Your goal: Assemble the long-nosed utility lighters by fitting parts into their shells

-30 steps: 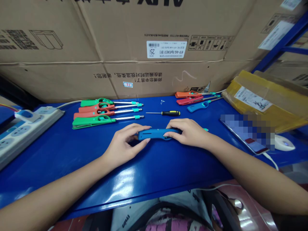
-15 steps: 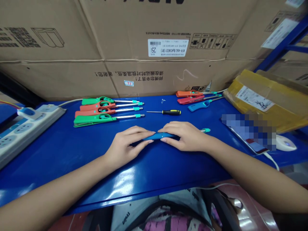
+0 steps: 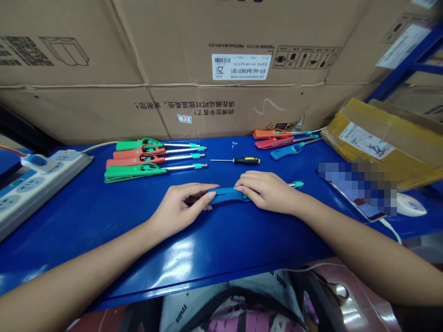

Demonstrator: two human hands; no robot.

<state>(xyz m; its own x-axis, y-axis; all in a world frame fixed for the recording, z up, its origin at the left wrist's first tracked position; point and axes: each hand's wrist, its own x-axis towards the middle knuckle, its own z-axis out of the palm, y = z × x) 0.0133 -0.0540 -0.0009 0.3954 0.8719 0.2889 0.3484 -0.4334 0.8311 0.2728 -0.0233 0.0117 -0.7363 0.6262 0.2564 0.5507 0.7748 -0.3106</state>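
Note:
A blue long-nozzle lighter (image 3: 224, 195) lies across the middle of the blue table (image 3: 104, 216), its teal tip poking out to the right. My left hand (image 3: 180, 205) pinches the lighter's left end between thumb and fingers. My right hand (image 3: 266, 190) covers its right part, fingers curled over the body. A black-and-yellow screwdriver (image 3: 242, 161) lies just behind the hands.
Several green and orange lighters (image 3: 148, 159) lie in a row at back left, three more lighters (image 3: 280, 140) at back right. A white power strip (image 3: 31, 177) sits far left. A phone (image 3: 356, 191), a mouse (image 3: 410, 205) and a yellow parcel (image 3: 377, 138) are right. Cardboard boxes (image 3: 207, 69) wall the back.
The blue lighter has been turned in my hands and its flat side faces me again. Both hands shifted slightly on it; the right hand drew a little to the right.

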